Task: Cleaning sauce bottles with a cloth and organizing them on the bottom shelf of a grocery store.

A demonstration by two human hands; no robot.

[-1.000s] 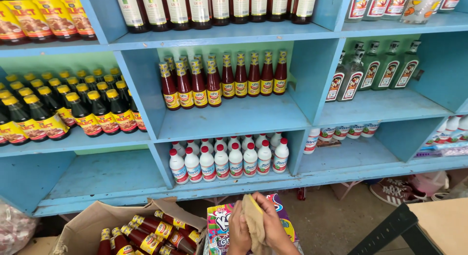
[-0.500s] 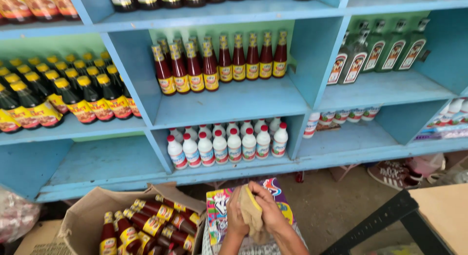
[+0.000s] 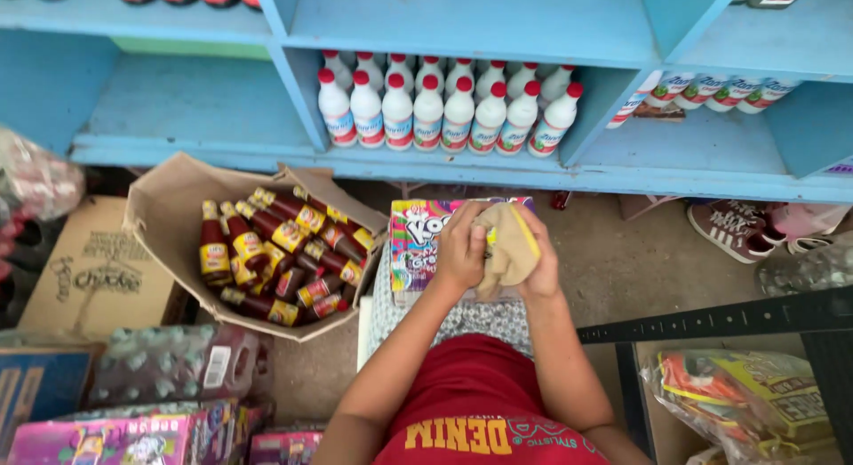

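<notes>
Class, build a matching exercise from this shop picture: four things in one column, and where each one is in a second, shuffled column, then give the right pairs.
Things
1. tan cloth
2. white bottles with red caps
3. dark sauce bottles
4. sneaker

Places
A. lying in an open cardboard box
B. on the floor at far right
C. standing on the blue shelf
D. between the left hand and right hand

Pairs: 1-D, 2-C, 3-A, 4-B
</notes>
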